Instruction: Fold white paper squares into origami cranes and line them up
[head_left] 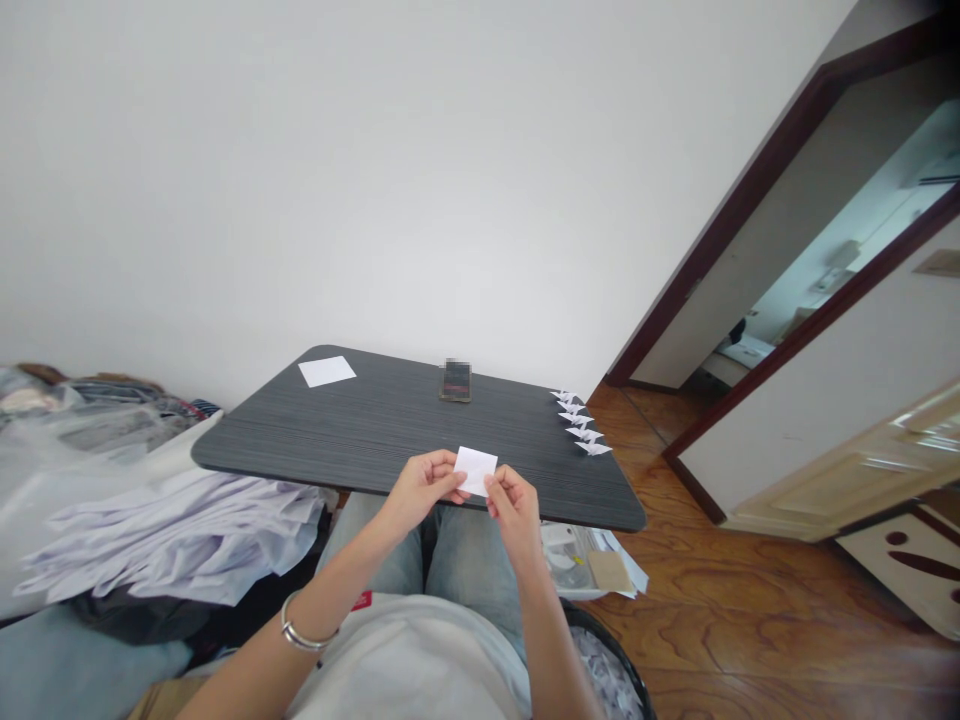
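Observation:
A small white square of paper (475,469) is held over the near edge of the dark grey table (360,430). My left hand (420,488) pinches its left side with fingers closed. My right hand (512,503) pinches its lower right corner, fingers closed too. A silver bracelet circles my left wrist. Both hands hover just above my lap.
A stack of white paper (327,371) lies at the table's far left. A phone (456,381) lies at the back middle. Several folded white paper pieces (579,422) line the right edge. White fabric (172,535) is piled to the left; a doorway (787,300) opens on the right.

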